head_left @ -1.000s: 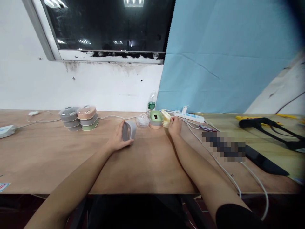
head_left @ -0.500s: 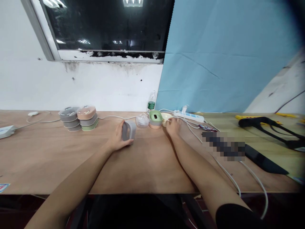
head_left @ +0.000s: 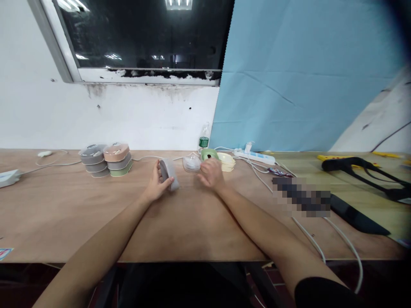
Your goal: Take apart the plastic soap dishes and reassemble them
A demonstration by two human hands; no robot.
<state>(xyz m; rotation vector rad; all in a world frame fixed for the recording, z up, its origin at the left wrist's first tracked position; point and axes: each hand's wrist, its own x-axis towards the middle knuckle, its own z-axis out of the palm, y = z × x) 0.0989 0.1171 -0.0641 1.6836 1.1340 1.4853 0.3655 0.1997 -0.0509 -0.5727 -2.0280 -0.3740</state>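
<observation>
My left hand (head_left: 158, 183) grips a grey plastic box (head_left: 170, 174), tipped on its side with its hollow facing left, above the wooden table. My right hand (head_left: 212, 173) is smeared by motion in front of a green box (head_left: 209, 153) and partly covers it. Its fingers look bent, but whether anything is in them cannot be made out. Just left of that hand sits a clear plastic lid or dish (head_left: 192, 163). Pale yellow trays (head_left: 226, 162) stand stacked to the right of the green box.
Two stacks of boxes, one with a grey top (head_left: 92, 153) and one with a pink top (head_left: 116, 150), stand at back left. A water bottle (head_left: 204, 137) is by the wall. A power strip (head_left: 254, 156), cables and a black strap-like frame (head_left: 362, 171) lie on the right.
My right hand has come away from the yellow trays and moved left, in front of the green box. My left hand has shifted slightly left and turned the grey box.
</observation>
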